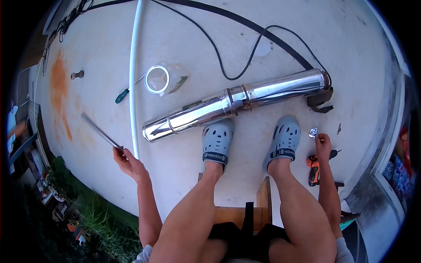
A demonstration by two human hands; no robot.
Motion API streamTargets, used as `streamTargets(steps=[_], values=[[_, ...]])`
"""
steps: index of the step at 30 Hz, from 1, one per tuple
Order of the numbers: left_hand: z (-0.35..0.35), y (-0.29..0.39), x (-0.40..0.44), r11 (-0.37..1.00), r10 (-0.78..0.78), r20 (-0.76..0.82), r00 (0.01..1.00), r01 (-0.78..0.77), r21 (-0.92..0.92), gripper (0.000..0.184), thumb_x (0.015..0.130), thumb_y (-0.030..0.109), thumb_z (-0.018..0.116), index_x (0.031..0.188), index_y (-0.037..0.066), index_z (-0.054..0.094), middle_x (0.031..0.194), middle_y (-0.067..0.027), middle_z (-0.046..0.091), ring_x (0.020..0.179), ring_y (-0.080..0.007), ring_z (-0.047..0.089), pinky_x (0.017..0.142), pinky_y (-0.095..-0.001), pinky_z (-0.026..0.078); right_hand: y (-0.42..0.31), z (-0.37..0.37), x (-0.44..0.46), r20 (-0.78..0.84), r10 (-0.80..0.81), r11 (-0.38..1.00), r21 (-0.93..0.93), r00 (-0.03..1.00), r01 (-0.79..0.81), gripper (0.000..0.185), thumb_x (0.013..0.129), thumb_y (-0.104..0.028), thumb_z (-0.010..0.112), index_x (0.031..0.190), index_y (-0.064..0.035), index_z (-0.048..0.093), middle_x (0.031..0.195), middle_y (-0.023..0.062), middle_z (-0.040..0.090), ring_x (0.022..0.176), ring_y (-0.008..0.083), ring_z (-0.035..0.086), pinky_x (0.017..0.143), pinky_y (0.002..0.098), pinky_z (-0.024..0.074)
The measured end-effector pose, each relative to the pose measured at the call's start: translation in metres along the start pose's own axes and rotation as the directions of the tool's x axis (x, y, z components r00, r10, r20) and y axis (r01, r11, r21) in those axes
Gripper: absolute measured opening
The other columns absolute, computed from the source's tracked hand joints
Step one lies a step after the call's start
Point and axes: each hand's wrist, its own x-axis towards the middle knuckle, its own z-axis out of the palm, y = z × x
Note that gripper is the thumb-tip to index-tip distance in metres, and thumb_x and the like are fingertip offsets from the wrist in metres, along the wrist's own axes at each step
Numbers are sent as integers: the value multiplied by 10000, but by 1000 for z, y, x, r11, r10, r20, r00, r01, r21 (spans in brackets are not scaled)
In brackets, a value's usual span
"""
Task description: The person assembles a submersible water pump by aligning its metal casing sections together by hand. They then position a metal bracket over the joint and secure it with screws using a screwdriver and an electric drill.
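Note:
My left hand [128, 163] is closed on one end of a long thin metal strip [100, 130], which points up and left over the floor. On the other side, my right hand [323, 143] pinches a small shiny metal piece [313, 133] just beyond my right shoe. An orange and black power drill [313, 170] lies beside my right wrist. In front of my shoes, a long polished metal cylinder [197, 113] rests diagonally on the floor, with a band and fittings around its middle.
A white pipe [133, 79] runs along the floor left of the cylinder. Beyond lie a clear tub [157, 79], a green-handled screwdriver [122, 96], a metal fitting [77, 75] and a black cable [210, 40]. Under me is a wooden stool [265, 197]. Plants [98, 212] border the lower left.

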Motion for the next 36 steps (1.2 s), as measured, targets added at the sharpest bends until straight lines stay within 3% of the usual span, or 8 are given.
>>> streamTargets(steps=[3,6,8,12,19,26,32,36], values=[[25,98,-37,866,454,423,784,-501,1,399,1000,-42,561,1394,15,561,1180,-135,606,1074,-243,577,932,-355,473,-43,-2,4,-8,52,920,388,999,-45,199,939,-71,692,1119,5,657,960,82,670,844,186,645,794,315,525],[79,144,-69,711,623,666,410,-652,-264,452,907,-79,604,1345,30,603,1159,-154,597,1062,-304,570,925,-403,458,-150,-25,-9,-23,-103,869,484,994,101,254,903,-42,728,1145,-9,659,1022,110,668,891,220,651,837,322,526],[116,161,-95,635,674,704,225,-663,-396,480,881,-77,616,1349,31,606,1175,-150,586,1056,-312,560,915,-412,439,-195,-34,-17,-212,-481,819,237,851,522,345,854,-14,765,1181,-27,657,1143,122,649,1029,235,633,913,340,513],[162,179,-137,540,716,696,53,-673,-505,513,873,-71,612,1375,32,592,1179,-145,582,1068,-303,547,920,-406,422,-246,-39,-16,-80,-788,615,-96,610,782,523,787,-67,817,1283,-85,652,1360,113,590,1273,303,529,1113,482,400],[207,201,-164,492,779,616,116,-721,-487,504,883,-82,598,1376,21,587,1152,-149,574,1044,-301,534,908,-396,423,-212,-21,37,-21,-804,580,-250,594,775,633,763,-72,815,1363,-110,619,1394,97,574,1327,302,491,1181,504,321],[232,197,-170,493,773,619,135,-742,-454,500,879,-92,574,1368,11,588,1160,-162,571,1049,-309,525,913,-406,424,-171,-34,97,-109,-627,765,-271,771,584,689,767,-86,807,1407,-67,554,1443,125,524,1377,335,446,1183,490,324],[236,201,-172,508,740,662,117,-742,-438,532,852,-102,559,1374,-4,585,1155,-170,572,1064,-323,528,924,-423,421,-173,-16,101,-235,-389,918,-13,891,397,629,817,-116,775,1402,-69,549,1386,153,527,1308,383,501,1093,438,440],[244,202,-175,499,770,624,132,-734,-460,529,821,-67,584,1346,-3,602,1144,-155,581,1057,-326,543,900,-428,426,-156,-6,118,-284,-385,904,76,878,421,561,816,79,581,1364,-40,560,1285,160,579,1252,337,553,1073,404,459]])
